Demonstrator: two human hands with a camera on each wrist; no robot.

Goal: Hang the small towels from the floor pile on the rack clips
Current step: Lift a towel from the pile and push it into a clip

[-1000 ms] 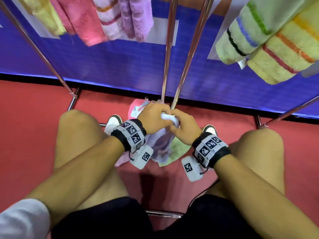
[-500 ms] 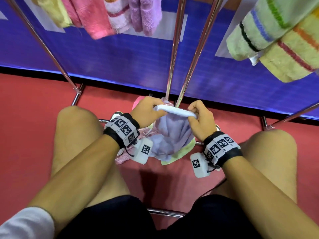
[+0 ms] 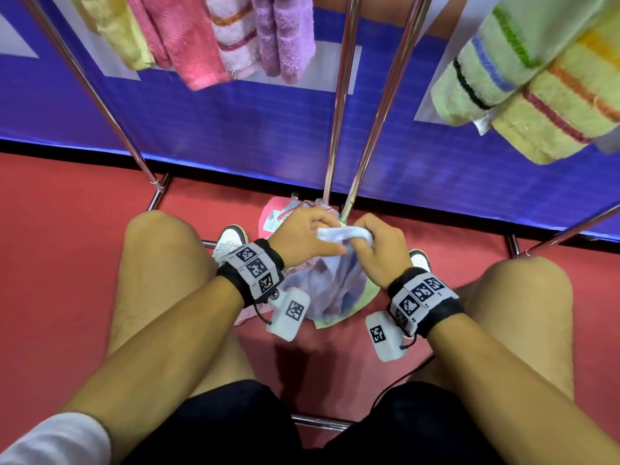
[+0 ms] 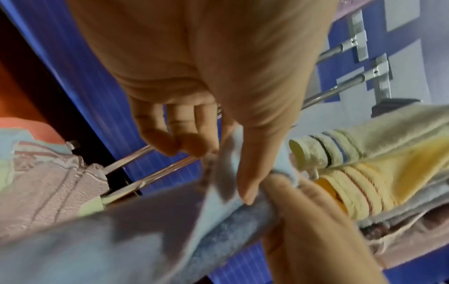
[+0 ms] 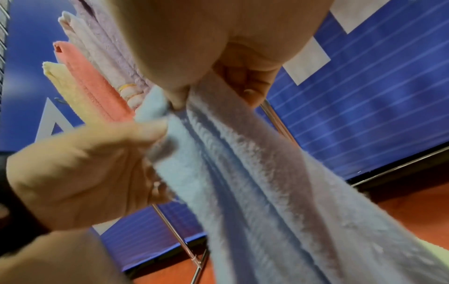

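The person squats low on the red floor point(image 3: 67, 250). Both hands hold one soft, fluffy pale blue towel point(image 3: 335, 286) by its top edge, just above the floor pile of small towels point(image 3: 285, 213). The left hand point(image 3: 302, 236) pinches the bunched edge between thumb and fingers. The right hand point(image 3: 382, 253) is curled around the same edge, touching the left. The rest of the cloth hangs down in long folds. Shiny thin metal rack poles point(image 3: 342, 105) stand behind. Fuzzy pink and purple towels point(image 3: 235, 38) and striped yellow-green towels point(image 3: 536, 85) hang above.
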